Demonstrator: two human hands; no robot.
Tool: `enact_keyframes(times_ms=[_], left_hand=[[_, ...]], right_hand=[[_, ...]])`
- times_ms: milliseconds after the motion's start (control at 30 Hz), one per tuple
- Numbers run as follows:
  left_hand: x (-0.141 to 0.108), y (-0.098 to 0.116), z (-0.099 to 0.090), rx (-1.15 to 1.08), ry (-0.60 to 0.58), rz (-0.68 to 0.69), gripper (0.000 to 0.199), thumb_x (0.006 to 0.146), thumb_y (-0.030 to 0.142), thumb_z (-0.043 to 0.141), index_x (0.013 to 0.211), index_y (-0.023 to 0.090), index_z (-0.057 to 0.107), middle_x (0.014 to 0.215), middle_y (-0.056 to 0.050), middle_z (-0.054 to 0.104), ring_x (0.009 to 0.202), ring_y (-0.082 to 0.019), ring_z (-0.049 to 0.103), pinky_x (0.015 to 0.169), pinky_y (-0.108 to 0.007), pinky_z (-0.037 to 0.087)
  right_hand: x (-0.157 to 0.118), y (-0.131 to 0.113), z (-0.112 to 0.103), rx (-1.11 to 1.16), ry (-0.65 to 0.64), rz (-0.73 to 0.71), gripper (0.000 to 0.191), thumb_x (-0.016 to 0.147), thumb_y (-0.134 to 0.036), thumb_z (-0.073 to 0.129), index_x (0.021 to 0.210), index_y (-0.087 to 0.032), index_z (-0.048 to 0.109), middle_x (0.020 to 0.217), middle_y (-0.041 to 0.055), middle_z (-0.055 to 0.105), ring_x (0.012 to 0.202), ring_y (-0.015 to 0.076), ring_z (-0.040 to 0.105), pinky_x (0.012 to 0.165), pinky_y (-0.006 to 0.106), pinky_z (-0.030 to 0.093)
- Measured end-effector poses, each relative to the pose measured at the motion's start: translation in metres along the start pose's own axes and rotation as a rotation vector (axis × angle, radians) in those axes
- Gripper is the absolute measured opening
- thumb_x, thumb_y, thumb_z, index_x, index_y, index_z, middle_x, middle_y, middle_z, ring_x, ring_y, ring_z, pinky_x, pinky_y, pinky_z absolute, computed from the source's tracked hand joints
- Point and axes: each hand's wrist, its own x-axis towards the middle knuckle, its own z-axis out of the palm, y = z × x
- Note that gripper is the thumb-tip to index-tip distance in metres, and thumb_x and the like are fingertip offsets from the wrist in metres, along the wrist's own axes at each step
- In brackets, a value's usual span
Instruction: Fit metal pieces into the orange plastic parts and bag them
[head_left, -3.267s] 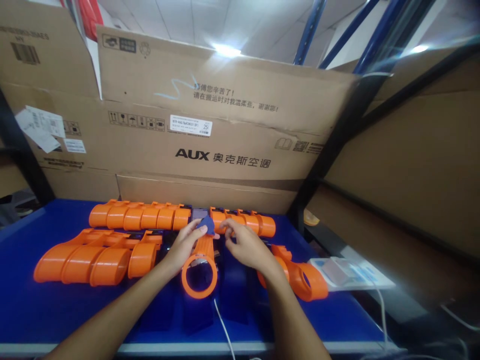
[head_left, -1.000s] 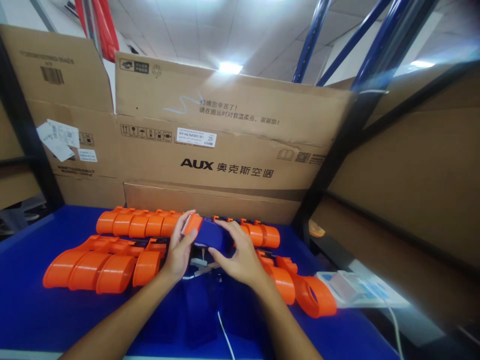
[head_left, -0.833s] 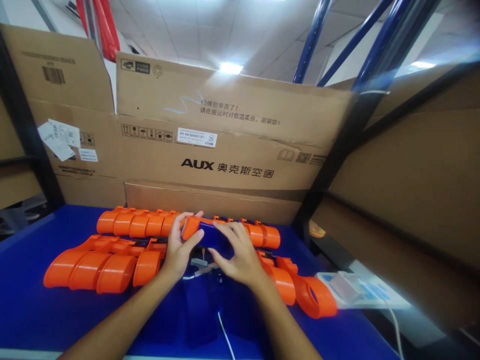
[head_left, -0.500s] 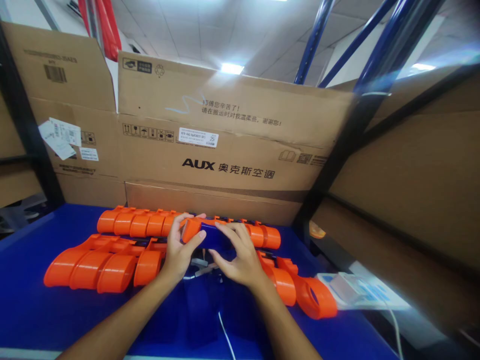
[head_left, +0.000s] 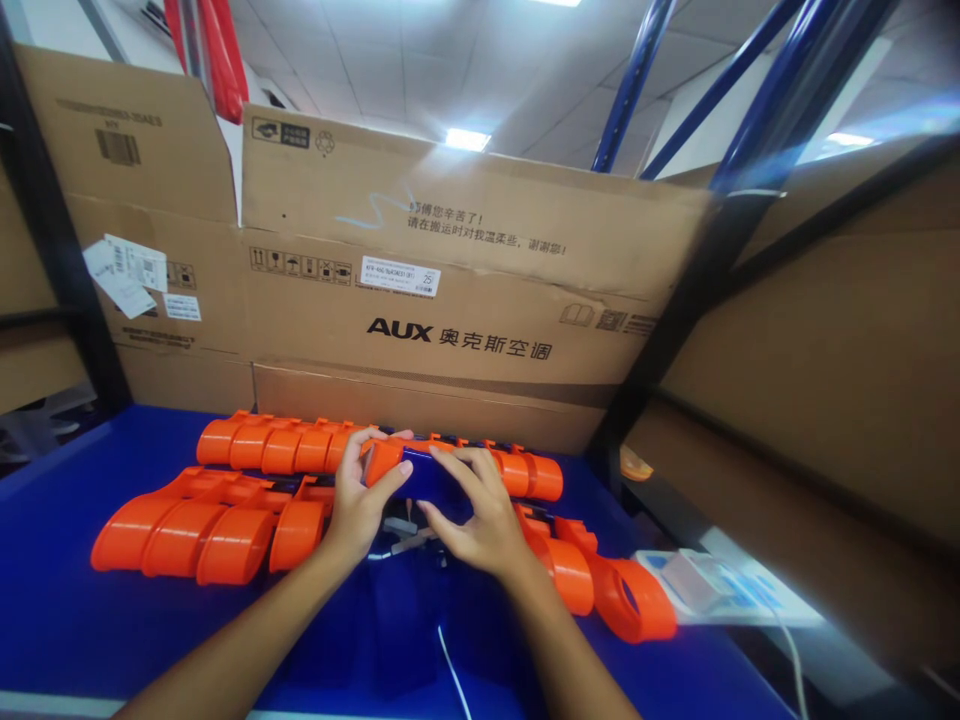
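Fingers (head_left: pixel 351 452) and thumb of the left hand (head_left: pixel 358 508) clamp on the orange-and-blue piece (head_left: pixel 386 462), the thumb lying across its near face where orange meets blue. The right hand (head_left: pixel 486 515) curves around the blue part of it, fingers and thumb spread apart — fingertips at its upper edge, thumb just beside its lower edge; whether that thumb touches, I cannot tell.

The piece is raised above the middle of the blue tabletop (head_left: pixel 315 650), in front of the back row of orange curved parts (head_left: pixel 281 446), which line up side by side across the table. Nearer the person, a left front group of orange parts (head_left: pixel 176 535) lies left of the hands, and a right front group of orange parts (head_left: pixel 634 600) lies beyond the right forearm. Below the piece are small grey connectors (head_left: pixel 409 538), partly in shadow, and a white cable (head_left: pixel 452 672) runs toward the table's near edge.

At the right is a white power strip (head_left: pixel 765 600) with a white adapter (head_left: pixel 694 578) on it. Behind everything stands a cardboard panel (head_left: pixel 480 300) printed "AUX" — black frame posts (head_left: pixel 664 320) flank it.
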Motion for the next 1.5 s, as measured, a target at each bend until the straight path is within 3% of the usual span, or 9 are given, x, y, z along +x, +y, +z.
enact_keyframes(times_ms=[233,400,533,700,833,933,1067,1300,1500], left_hand=[[0.002,-0.004,-0.003,-0.217,-0.066,0.006,0.058,0.085,0.056,0.069,0.132,0.023,0.061,0.141,-0.012,0.062,0.128,-0.029,0.059,0.103,-0.037,0.048],[-0.002,-0.008,0.000,-0.249,-0.139,-0.165,0.057,0.083,0.041,0.077,0.135,0.024,0.061,0.122,-0.010,0.072,0.101,-0.024,0.071,0.085,-0.031,0.054],[-0.003,-0.009,0.002,-0.216,-0.112,-0.195,0.045,0.080,0.040,0.080,0.119,0.022,0.067,0.096,-0.005,0.076,0.076,-0.017,0.072,0.069,-0.025,0.054],[0.002,-0.009,0.002,-0.151,0.019,-0.204,0.044,0.076,0.048,0.081,0.106,0.021,0.064,0.059,0.007,0.058,0.037,-0.007,0.047,0.038,-0.018,0.036],[0.006,-0.009,0.000,-0.150,0.158,-0.261,0.047,0.075,0.057,0.079,0.100,0.023,0.058,0.052,0.012,0.044,0.033,-0.005,0.036,0.034,-0.016,0.027],[0.007,-0.007,0.000,-0.125,0.214,-0.276,0.050,0.073,0.058,0.081,0.099,0.023,0.057,0.054,0.012,0.043,0.034,-0.003,0.033,0.035,-0.015,0.023],[0.006,-0.005,0.000,-0.095,0.221,-0.290,0.053,0.071,0.060,0.081,0.101,0.023,0.059,0.065,0.008,0.056,0.045,-0.007,0.049,0.041,-0.016,0.033],[0.011,-0.013,-0.004,-0.044,0.290,-0.140,0.047,0.071,0.053,0.084,0.098,0.019,0.066,0.084,0.002,0.066,0.072,-0.011,0.062,0.064,-0.021,0.048],[0.006,-0.016,-0.008,0.006,0.116,-0.253,0.050,0.076,0.052,0.080,0.111,0.022,0.061,0.084,0.001,0.067,0.052,-0.009,0.057,0.045,-0.020,0.040]], right_hand=[[0.003,0.002,-0.004,0.237,0.004,0.197,0.051,0.094,-0.043,0.064,0.142,-0.026,0.058,0.129,0.0109,0.066,0.117,0.0299,0.063,0.103,0.046,0.049],[-0.004,0.009,0.007,0.564,-0.049,0.505,0.059,0.099,-0.066,0.043,0.080,-0.016,0.069,0.069,0.0035,0.066,0.064,0.0188,0.060,0.063,0.031,0.050],[-0.006,0.009,0.014,0.643,-0.121,0.607,0.067,0.093,-0.075,0.042,0.076,-0.016,0.068,0.068,0.0034,0.066,0.065,0.0201,0.061,0.065,0.032,0.050],[0.000,0.012,0.005,0.306,-0.049,0.433,0.052,0.103,-0.054,0.036,0.123,-0.018,0.068,0.104,0.0112,0.074,0.100,0.0299,0.069,0.091,0.045,0.053],[0.001,0.014,0.000,-0.022,-0.060,0.126,0.076,0.092,-0.033,0.058,0.160,-0.020,0.025,0.151,0.0190,0.048,0.138,0.0342,0.047,0.111,0.056,0.042],[-0.002,0.010,0.001,-0.133,-0.131,-0.094,0.090,0.084,-0.026,0.064,0.161,-0.022,0.018,0.160,0.0198,0.030,0.145,0.0369,0.037,0.113,0.061,0.039],[-0.004,0.002,0.000,-0.201,-0.111,-0.211,0.083,0.085,-0.026,0.065,0.157,-0.026,0.026,0.153,0.0166,0.041,0.137,0.0368,0.043,0.111,0.062,0.039],[-0.003,-0.019,-0.005,-0.200,-0.174,-0.218,0.076,0.082,-0.028,0.066,0.152,-0.023,0.036,0.145,0.0168,0.051,0.127,0.0370,0.051,0.104,0.058,0.044],[0.001,-0.027,-0.042,-0.185,-0.170,-0.138,0.076,0.079,-0.021,0.064,0.149,-0.021,0.034,0.142,0.0164,0.054,0.123,0.0344,0.054,0.105,0.054,0.045]])
